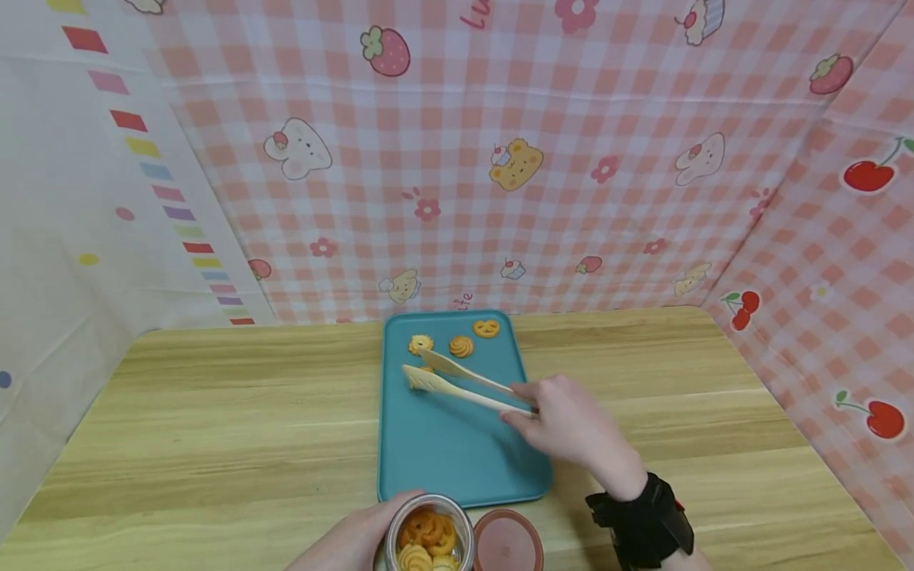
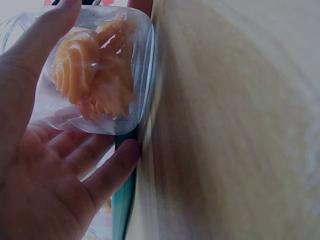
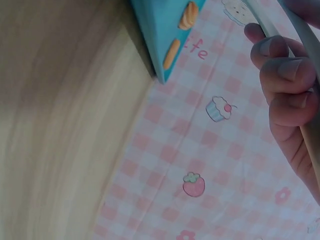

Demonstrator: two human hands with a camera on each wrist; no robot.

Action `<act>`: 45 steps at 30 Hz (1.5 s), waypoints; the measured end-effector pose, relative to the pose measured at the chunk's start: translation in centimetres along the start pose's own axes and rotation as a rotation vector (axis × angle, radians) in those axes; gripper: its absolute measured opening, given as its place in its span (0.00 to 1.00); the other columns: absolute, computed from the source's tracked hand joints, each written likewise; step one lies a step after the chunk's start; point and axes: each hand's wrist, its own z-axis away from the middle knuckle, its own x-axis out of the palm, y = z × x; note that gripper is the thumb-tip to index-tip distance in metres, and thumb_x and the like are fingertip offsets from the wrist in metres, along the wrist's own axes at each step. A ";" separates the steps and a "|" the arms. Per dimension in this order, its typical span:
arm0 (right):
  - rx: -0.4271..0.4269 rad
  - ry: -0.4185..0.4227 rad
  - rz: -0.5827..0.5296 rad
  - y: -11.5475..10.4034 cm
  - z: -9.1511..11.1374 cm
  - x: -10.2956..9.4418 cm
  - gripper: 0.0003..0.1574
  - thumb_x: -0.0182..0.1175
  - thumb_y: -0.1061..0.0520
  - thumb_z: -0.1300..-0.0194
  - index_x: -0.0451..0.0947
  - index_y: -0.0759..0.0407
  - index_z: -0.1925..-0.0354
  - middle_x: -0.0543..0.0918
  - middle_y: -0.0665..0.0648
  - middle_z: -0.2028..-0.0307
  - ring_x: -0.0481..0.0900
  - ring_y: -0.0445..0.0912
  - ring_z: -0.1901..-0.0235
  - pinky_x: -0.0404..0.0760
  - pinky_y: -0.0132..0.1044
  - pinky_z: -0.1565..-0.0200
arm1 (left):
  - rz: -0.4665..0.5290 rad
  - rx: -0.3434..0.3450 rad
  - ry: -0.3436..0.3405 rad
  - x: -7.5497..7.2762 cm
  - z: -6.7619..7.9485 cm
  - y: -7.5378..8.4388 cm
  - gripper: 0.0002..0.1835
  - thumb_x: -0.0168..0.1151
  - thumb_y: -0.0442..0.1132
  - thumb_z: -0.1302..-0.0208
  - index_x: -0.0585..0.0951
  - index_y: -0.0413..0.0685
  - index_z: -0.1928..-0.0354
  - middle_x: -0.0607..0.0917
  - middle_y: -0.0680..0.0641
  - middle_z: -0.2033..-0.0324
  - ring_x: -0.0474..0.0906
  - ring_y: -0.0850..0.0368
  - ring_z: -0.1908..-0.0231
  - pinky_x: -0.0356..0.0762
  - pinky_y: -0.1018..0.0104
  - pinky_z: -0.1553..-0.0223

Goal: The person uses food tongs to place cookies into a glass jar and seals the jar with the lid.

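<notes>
My right hand [image 1: 571, 420] grips a pair of wooden tongs [image 1: 464, 396] above the blue tray [image 1: 464, 452]. The tips of the tongs are apart, over the tray's left side, and partly cover a cookie [image 1: 427, 369]. Near them lie a round cookie [image 1: 420, 344], a swirled cookie [image 1: 461, 346] and a pretzel-shaped cookie [image 1: 486, 328]. At the tray's near edge, my left hand [image 1: 357, 531] holds a clear jar [image 2: 142, 75] with swirled and pretzel-shaped cookies inside. In the left wrist view, the thumb lies across the jar's side, with fingers on the other side.
A round reddish-brown lid [image 1: 508, 543] lies right of the jar. The tray rests on a wood-grain table [image 1: 236, 428]. Pink checked cloth [image 1: 457, 159] hangs behind the table and along its right side, and a whitish cloth [image 1: 57, 238] at the left.
</notes>
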 end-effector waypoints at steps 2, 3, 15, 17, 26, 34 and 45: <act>-0.002 -0.018 -0.005 0.1 0.2 -0.4 0.25 0.66 0.46 0.41 0.84 0.59 0.50 0.67 0.43 0.86 0.61 0.35 0.88 0.59 0.29 0.86 | 0.009 0.007 -0.002 0.0 0.0 0.0 0.42 0.70 0.56 0.46 0.66 0.50 0.31 0.76 0.57 0.44 0.73 0.64 0.48 0.74 0.62 0.49; -0.002 -0.028 -0.006 0.1 0.3 -0.6 0.25 0.66 0.46 0.41 0.84 0.59 0.50 0.68 0.43 0.86 0.61 0.35 0.88 0.59 0.29 0.86 | 0.013 0.010 -0.003 0.0 0.0 0.0 0.42 0.69 0.56 0.46 0.66 0.50 0.31 0.76 0.57 0.44 0.73 0.64 0.48 0.74 0.62 0.49; -0.073 -0.144 0.027 0.5 1.5 -2.7 0.12 0.65 0.45 0.40 0.75 0.46 0.75 0.62 0.40 0.86 0.58 0.34 0.86 0.57 0.28 0.82 | -0.017 0.040 0.018 0.1 0.0 0.0 0.42 0.70 0.56 0.46 0.66 0.50 0.32 0.77 0.57 0.44 0.74 0.64 0.48 0.74 0.62 0.50; -0.075 -0.154 0.039 0.5 1.5 -2.7 0.11 0.65 0.45 0.41 0.76 0.45 0.74 0.64 0.40 0.86 0.59 0.34 0.86 0.58 0.29 0.82 | -0.025 0.048 0.025 0.1 0.1 -0.1 0.42 0.70 0.56 0.46 0.66 0.50 0.32 0.77 0.58 0.44 0.74 0.64 0.48 0.74 0.62 0.50; -0.068 -0.127 0.105 0.2 1.3 -2.1 0.11 0.65 0.43 0.42 0.81 0.47 0.69 0.66 0.40 0.86 0.61 0.35 0.85 0.60 0.30 0.80 | -0.005 0.015 0.011 0.0 0.1 0.1 0.43 0.70 0.57 0.47 0.66 0.50 0.31 0.77 0.58 0.44 0.74 0.65 0.48 0.74 0.62 0.49; -0.092 -0.083 0.113 0.2 1.2 -1.6 0.20 0.65 0.44 0.42 0.86 0.53 0.56 0.69 0.38 0.84 0.63 0.34 0.85 0.63 0.30 0.81 | 0.023 -0.020 -0.006 -0.1 0.1 0.3 0.43 0.69 0.57 0.46 0.65 0.50 0.31 0.76 0.58 0.44 0.73 0.64 0.48 0.74 0.62 0.49; -0.107 -0.102 -0.037 0.7 2.0 -3.5 0.10 0.65 0.44 0.40 0.83 0.46 0.64 0.61 0.40 0.87 0.54 0.33 0.87 0.53 0.28 0.83 | 0.015 0.002 -0.001 0.0 0.1 0.3 0.43 0.70 0.56 0.46 0.65 0.49 0.31 0.76 0.57 0.44 0.73 0.64 0.47 0.74 0.62 0.49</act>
